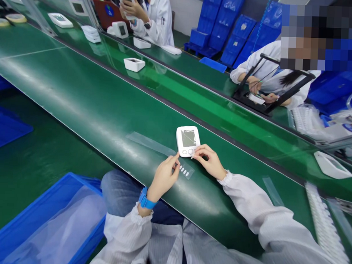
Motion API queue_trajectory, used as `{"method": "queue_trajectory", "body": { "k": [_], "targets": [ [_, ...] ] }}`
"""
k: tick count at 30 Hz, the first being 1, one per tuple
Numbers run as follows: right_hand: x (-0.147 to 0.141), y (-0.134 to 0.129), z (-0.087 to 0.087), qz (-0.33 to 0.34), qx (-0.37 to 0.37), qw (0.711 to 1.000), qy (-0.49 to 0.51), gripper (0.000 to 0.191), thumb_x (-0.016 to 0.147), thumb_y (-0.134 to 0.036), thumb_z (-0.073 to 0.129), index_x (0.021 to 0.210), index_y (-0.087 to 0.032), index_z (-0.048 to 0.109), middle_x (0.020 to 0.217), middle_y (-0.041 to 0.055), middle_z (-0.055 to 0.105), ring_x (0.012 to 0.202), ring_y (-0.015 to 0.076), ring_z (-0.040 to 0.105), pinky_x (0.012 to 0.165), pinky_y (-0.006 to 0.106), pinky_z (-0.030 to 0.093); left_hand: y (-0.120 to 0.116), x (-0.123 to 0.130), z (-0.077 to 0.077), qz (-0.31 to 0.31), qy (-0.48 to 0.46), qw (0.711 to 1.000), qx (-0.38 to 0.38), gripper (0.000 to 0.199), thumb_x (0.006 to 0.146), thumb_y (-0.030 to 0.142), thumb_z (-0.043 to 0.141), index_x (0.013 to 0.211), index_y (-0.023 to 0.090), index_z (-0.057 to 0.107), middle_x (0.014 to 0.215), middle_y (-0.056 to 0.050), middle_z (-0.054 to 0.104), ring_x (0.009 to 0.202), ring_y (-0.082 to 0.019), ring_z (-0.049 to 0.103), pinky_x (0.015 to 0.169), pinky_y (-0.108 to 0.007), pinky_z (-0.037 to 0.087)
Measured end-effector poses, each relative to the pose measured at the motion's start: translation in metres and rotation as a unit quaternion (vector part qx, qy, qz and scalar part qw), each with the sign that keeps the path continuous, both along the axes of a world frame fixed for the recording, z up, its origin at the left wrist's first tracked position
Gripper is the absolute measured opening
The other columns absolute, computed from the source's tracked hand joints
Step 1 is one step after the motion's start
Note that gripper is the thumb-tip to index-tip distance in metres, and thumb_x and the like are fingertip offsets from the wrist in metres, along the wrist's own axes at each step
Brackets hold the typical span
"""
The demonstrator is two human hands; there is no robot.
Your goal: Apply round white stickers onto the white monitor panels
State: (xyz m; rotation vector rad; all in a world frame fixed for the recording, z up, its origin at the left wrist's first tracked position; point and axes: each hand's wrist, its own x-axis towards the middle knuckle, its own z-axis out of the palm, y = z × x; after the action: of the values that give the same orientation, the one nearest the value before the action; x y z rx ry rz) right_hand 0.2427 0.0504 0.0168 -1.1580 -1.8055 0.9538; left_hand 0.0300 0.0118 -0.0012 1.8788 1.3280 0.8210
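Note:
A white blood pressure monitor (188,140) with a grey screen and buttons along its lower face lies on the green conveyor belt. My left hand (164,177) is curled, its index fingertip against the monitor's lower left corner. At the lower right corner, my right hand (210,162) pinches with thumb and index finger; a small whitish bit shows there, too small to name. Below the monitor, partly behind the left fingers, lies a clear strip (191,172) carrying several small white oval pads. Another clear strip (151,142) stretches away to the left.
A long clear barrier and ledge run behind the belt, with white device housings (134,64) on it. Two co-workers in white coats handle parts across the line. A blue bin (51,199) stands at lower left. A ribbed white strip (324,220) lies at right.

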Motion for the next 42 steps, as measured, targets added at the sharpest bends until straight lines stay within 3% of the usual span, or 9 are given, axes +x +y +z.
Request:
{"method": "queue_trajectory", "body": {
  "k": [3, 8, 18, 30, 36, 42],
  "targets": [
    [-0.008, 0.006, 0.002, -0.051, 0.015, 0.999, -0.009, 0.024, 0.089, -0.04, 0.065, 0.083, -0.017, 0.068, 0.099, 0.0077, 0.059, 0.075, 0.0139, 0.053, 0.064, 0.029, 0.044, -0.004, 0.0, 0.002, -0.007, 0.025, 1.0, 0.008, 0.044, 0.094, 0.017, 0.046, 0.137, 0.017, 0.048, 0.094, -0.002, 0.062, 0.079, -0.016, 0.056, 0.079, -0.033, 0.042],
    [-0.019, 0.017, 0.0, -0.045, -0.006, 0.998, -0.045, 0.021, 0.084, -0.037, 0.07, 0.078, -0.016, 0.07, 0.102, 0.0076, 0.056, 0.091, 0.0181, 0.056, 0.083, 0.034, 0.047, -0.01, 0.002, 0.007, -0.052, 0.067, 0.996, 0.004, 0.043, 0.095, 0.017, 0.046, 0.138, 0.019, 0.048, 0.094, -0.002, 0.063, 0.087, -0.018, 0.056, 0.079, -0.034, 0.038],
    [-0.019, 0.012, 0.001, -0.077, -0.033, 0.993, -0.086, 0.015, 0.083, -0.03, 0.069, 0.078, -0.016, 0.069, 0.103, 0.0077, 0.052, 0.095, 0.0193, 0.053, 0.093, 0.039, 0.043, -0.015, 0.002, 0.003, -0.025, 0.026, 0.999, 0.02, 0.046, 0.096, 0.016, 0.045, 0.141, 0.021, 0.044, 0.095, -0.002, 0.062, 0.089, -0.018, 0.057, 0.08, -0.033, 0.038],
    [-0.023, 0.009, 0.003, -0.071, -0.014, 0.992, -0.101, 0.017, 0.086, -0.031, 0.066, 0.077, -0.017, 0.064, 0.105, 0.0085, 0.051, 0.098, 0.0208, 0.053, 0.089, 0.038, 0.046, -0.014, 0.001, 0.004, -0.019, 0.016, 1.0, 0.008, 0.044, 0.097, 0.019, 0.045, 0.14, 0.021, 0.045, 0.097, -0.003, 0.063, 0.088, -0.018, 0.059, 0.081, -0.033, 0.04],
    [-0.02, 0.013, 0.002, -0.081, -0.005, 0.993, -0.089, 0.017, 0.083, -0.031, 0.07, 0.085, -0.017, 0.061, 0.112, 0.0087, 0.049, 0.091, 0.0175, 0.053, 0.083, 0.033, 0.047, -0.014, -0.003, 0.004, -0.012, -0.033, 0.999, -0.013, 0.042, 0.096, 0.021, 0.048, 0.138, 0.024, 0.048, 0.1, -0.003, 0.064, 0.09, -0.018, 0.06, 0.087, -0.034, 0.042],
    [-0.018, 0.016, -0.001, -0.096, -0.004, 0.995, -0.041, 0.016, 0.087, -0.032, 0.067, 0.086, -0.017, 0.062, 0.105, 0.0072, 0.053, 0.083, 0.0154, 0.051, 0.077, 0.03, 0.045, -0.012, -0.006, 0.006, 0.007, -0.119, 0.992, -0.035, 0.037, 0.097, 0.025, 0.05, 0.133, 0.023, 0.054, 0.101, -0.004, 0.063, 0.091, -0.016, 0.06, 0.084, -0.029, 0.047]
  ]
}}
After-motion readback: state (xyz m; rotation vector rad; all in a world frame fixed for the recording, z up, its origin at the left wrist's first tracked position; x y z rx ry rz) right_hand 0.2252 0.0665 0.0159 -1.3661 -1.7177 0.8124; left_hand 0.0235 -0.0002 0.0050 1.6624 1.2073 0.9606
